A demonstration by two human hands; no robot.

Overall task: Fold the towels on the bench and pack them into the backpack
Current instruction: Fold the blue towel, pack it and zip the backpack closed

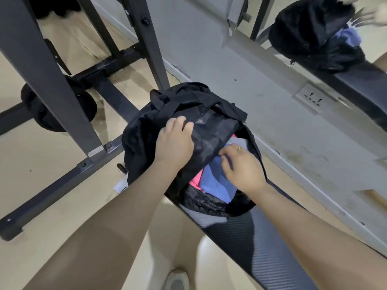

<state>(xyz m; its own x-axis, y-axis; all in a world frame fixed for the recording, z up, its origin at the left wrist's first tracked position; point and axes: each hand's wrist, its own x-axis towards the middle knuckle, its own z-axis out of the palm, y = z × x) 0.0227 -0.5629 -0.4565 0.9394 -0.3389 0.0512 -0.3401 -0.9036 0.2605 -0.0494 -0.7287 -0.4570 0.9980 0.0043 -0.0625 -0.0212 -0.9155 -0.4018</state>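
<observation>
The desk (261, 243) ran toward lower right. On it at centre, the bag (159, 122) gaped, soft and limp. Left hand (176, 143) gripped its flap; right hand (243, 166), fingers curled, pinched the soft, light towel (213, 181) inside.

black backpack (167, 114), blue towel (213, 176), pink towel (196, 178)

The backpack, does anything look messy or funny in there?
Nothing looks broken or spilled. The black backpack lies open on the bench, with a blue towel and a pink towel inside. The blue one looks a bit rumpled where the right hand pushes it.
</observation>
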